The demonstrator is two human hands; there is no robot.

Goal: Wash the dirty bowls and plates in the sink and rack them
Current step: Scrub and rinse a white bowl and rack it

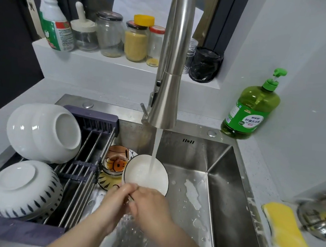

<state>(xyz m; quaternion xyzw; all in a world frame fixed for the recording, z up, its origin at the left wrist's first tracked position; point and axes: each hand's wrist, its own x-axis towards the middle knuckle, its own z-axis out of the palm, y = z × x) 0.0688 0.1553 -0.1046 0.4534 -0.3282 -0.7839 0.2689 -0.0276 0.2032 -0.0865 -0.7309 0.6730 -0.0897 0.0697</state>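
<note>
A: White bowl [144,174], where is it?
B: In the steel sink [221,190], tilted under the faucet's [171,74] stream.
A: And the hands?
B: The left hand [116,201] and right hand [149,206] both curl round its near rim, touching each other.
A: On the rack [86,151]?
B: A plain bowl [44,133] and a leaf-patterned bowl [24,189], both upturned; orange dishes [116,159] lie beside the rack in the sink.

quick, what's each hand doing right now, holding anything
Left hand: holds the near rim of the white bowl.
Right hand: holds the same rim, right beside the left.
</note>
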